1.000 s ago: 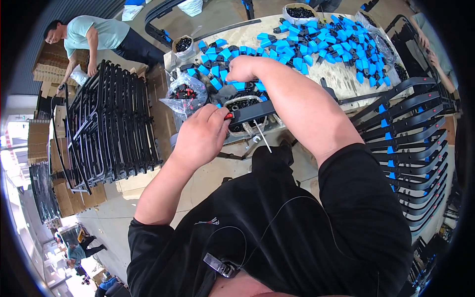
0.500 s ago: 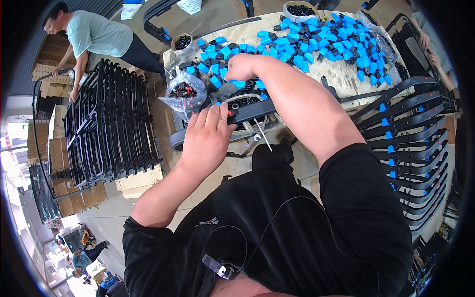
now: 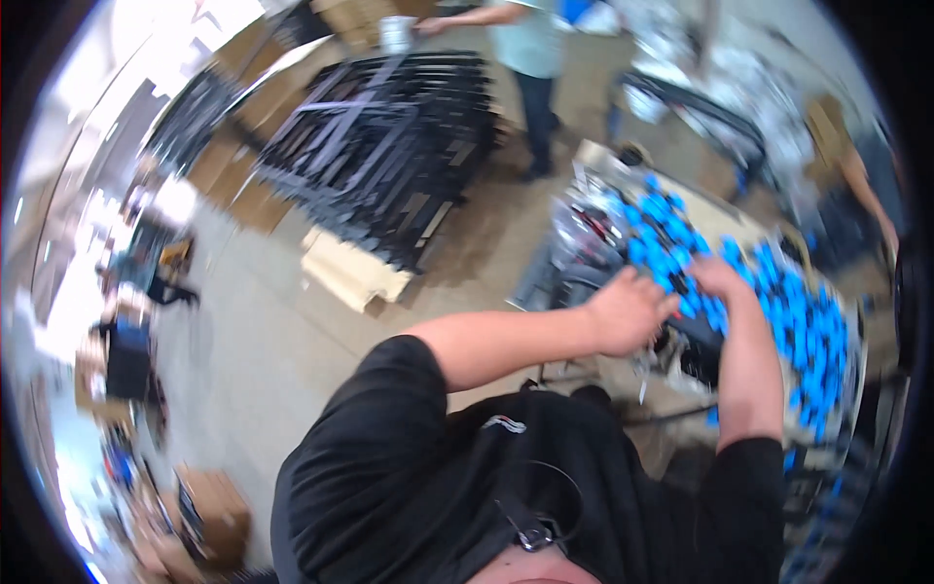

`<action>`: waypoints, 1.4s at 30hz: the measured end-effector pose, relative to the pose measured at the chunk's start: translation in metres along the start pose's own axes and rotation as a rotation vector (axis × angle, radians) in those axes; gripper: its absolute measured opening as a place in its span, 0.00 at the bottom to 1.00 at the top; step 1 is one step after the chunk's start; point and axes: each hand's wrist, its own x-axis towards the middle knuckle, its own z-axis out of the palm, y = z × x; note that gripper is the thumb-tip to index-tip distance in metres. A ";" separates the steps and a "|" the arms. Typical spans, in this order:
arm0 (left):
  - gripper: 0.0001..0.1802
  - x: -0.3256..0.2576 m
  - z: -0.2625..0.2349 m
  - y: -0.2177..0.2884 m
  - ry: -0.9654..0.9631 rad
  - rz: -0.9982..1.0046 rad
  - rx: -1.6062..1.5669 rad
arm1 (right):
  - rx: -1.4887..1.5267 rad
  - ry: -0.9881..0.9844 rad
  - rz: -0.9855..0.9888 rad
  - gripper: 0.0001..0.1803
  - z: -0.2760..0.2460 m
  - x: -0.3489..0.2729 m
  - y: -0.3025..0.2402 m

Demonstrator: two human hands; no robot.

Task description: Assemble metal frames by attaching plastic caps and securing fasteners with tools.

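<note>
Toward the lower left, a brown cardboard box (image 3: 214, 516) stands on the grey floor (image 3: 233, 331). Farther right and up, a stack of black metal frames (image 3: 389, 156) rises, with a co-worker in a light green shirt (image 3: 525, 49) just beyond it. Next comes a clear plastic bag (image 3: 589, 229) of red and dark parts, at the left end of the table (image 3: 718, 219). Just below the bag, the left hand (image 3: 628, 311) has its fingers bent at the left end of a dark bar (image 3: 696, 336); blur hides whether they clamp it. Over the bar reaches the right forearm, the right hand (image 3: 718, 277) among blue-and-black pieces (image 3: 803, 321) on the table; I cannot tell whether its fingers are closed on one. Those pieces spread on rightward.
</note>
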 end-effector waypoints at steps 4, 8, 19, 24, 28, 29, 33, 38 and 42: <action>0.28 -0.061 -0.012 -0.047 0.100 -0.288 -0.088 | 0.447 -0.095 0.182 0.16 -0.007 -0.015 -0.051; 0.18 -0.077 0.007 -0.059 0.216 -0.385 -0.169 | 0.438 -0.029 0.271 0.15 -0.003 -0.024 -0.082; 0.15 -0.099 0.010 -0.028 0.264 -0.132 -0.208 | 0.347 0.209 -0.090 0.07 0.043 -0.169 -0.156; 0.16 -0.099 -0.024 0.032 0.144 -0.246 -0.095 | 0.124 0.249 -0.109 0.16 0.040 -0.248 -0.149; 0.14 -0.108 -0.018 0.066 0.241 -0.218 -0.109 | 0.429 0.375 -0.167 0.16 0.034 -0.273 -0.139; 0.14 -0.105 -0.028 0.086 0.271 -0.202 -0.097 | 0.436 0.478 -0.193 0.15 0.043 -0.280 -0.124; 0.10 -0.104 -0.055 0.164 0.152 -0.117 -0.310 | 0.490 0.401 -0.118 0.14 0.038 -0.350 -0.085; 0.09 -0.136 -0.039 0.238 0.208 -0.234 -0.357 | 0.479 0.381 -0.063 0.15 0.030 -0.433 -0.022; 0.10 -0.131 -0.031 0.301 0.243 -0.220 -0.380 | 0.711 0.640 0.044 0.14 0.037 -0.484 0.031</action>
